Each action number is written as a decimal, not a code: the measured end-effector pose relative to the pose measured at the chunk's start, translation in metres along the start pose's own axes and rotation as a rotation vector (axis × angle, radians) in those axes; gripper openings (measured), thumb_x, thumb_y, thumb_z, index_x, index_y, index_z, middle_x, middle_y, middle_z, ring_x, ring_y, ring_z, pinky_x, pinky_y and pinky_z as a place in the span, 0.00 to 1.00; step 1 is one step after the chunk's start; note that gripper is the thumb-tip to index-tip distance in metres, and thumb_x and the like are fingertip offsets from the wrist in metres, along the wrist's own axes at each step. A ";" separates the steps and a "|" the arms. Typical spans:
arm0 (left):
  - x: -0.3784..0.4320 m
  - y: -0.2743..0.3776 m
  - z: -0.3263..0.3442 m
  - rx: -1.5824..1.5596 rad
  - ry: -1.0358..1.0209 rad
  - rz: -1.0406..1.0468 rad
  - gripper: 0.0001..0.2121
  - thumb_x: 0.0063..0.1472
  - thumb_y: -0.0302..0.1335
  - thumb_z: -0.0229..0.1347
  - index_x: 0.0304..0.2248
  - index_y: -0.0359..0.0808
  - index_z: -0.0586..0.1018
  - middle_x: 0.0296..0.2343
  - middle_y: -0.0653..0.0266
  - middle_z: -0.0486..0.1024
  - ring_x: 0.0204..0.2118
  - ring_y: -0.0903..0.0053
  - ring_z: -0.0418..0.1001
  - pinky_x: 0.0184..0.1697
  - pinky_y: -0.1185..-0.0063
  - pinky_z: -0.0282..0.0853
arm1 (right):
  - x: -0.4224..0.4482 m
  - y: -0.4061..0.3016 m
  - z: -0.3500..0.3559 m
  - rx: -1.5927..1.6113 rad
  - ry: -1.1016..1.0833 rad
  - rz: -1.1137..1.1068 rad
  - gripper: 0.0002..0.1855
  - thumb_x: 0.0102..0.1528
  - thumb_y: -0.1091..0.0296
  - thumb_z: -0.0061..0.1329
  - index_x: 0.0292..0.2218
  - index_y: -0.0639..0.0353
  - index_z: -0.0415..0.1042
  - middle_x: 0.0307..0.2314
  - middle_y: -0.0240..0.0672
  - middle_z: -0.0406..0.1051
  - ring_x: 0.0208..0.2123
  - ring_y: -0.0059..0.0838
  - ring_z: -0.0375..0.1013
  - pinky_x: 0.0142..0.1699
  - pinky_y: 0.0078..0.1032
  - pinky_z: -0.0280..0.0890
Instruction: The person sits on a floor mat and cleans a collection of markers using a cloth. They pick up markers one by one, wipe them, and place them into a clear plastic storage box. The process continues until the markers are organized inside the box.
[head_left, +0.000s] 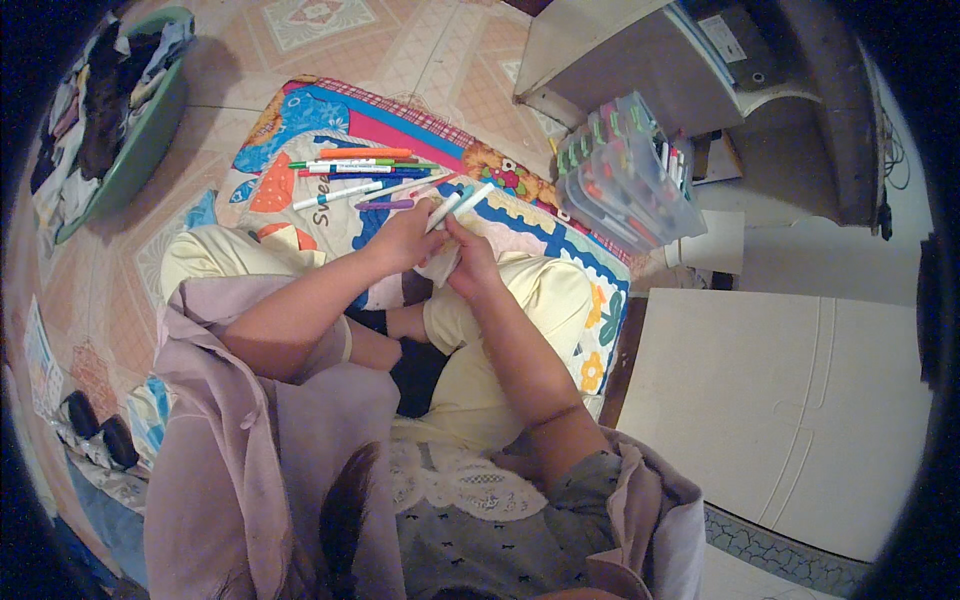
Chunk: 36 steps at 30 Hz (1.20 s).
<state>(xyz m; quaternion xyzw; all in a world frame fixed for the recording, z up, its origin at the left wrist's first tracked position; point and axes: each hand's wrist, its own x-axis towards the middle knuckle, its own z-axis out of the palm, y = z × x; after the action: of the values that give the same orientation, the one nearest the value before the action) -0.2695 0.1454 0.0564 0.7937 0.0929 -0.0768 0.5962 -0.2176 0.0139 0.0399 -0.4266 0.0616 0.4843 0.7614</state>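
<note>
Both hands meet above a patterned quilted mat (517, 225). My left hand (409, 238) holds a white marker (444, 211), tilted up to the right. In my right hand (472, 259) is a second white marker (475, 199); a teal tip shows between the two markers. A crumpled whitish tissue or cloth (436, 264) hangs under my fingers, and I cannot tell which hand grips it. Just beyond my left hand several markers and pens lie loosely on the mat, among them an orange one (365, 153), a purple one (385, 204) and a white one (337, 196).
Clear plastic cases with green clips (630, 176), full of pens, stand at the right beside a desk (607, 75). A green basin (146, 142) of clothes is at the far left. Crossed legs in pale yellow trousers (540, 292) border the mat. A cream panel (750, 405) lies right.
</note>
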 end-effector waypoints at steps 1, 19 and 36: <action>0.000 0.005 0.000 0.041 -0.009 -0.010 0.16 0.52 0.30 0.50 0.37 0.32 0.61 0.20 0.59 0.70 0.16 0.76 0.69 0.18 0.79 0.64 | 0.002 0.000 -0.005 -0.001 0.001 -0.005 0.15 0.54 0.58 0.33 0.37 0.59 0.62 0.27 0.36 0.66 0.29 0.30 0.66 0.33 0.28 0.62; -0.007 0.016 0.000 -0.042 -0.059 -0.044 0.13 0.52 0.30 0.48 0.33 0.32 0.60 0.16 0.61 0.70 0.14 0.77 0.68 0.17 0.80 0.64 | 0.011 -0.001 -0.013 0.060 0.102 -0.092 0.20 0.55 0.54 0.28 0.40 0.62 0.57 0.27 0.42 0.64 0.21 0.35 0.65 0.24 0.33 0.61; 0.009 -0.018 0.006 0.312 0.165 0.295 0.13 0.50 0.27 0.49 0.37 0.34 0.67 0.29 0.51 0.68 0.37 0.57 0.63 0.40 0.70 0.59 | -0.004 0.003 0.017 -0.378 0.303 -0.382 0.19 0.50 0.57 0.43 0.38 0.63 0.61 0.27 0.32 0.65 0.28 0.23 0.65 0.32 0.21 0.60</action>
<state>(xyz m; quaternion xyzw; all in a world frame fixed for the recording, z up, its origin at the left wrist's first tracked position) -0.2653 0.1452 0.0358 0.8849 0.0113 0.0632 0.4614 -0.2272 0.0237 0.0504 -0.6318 0.0020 0.2662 0.7280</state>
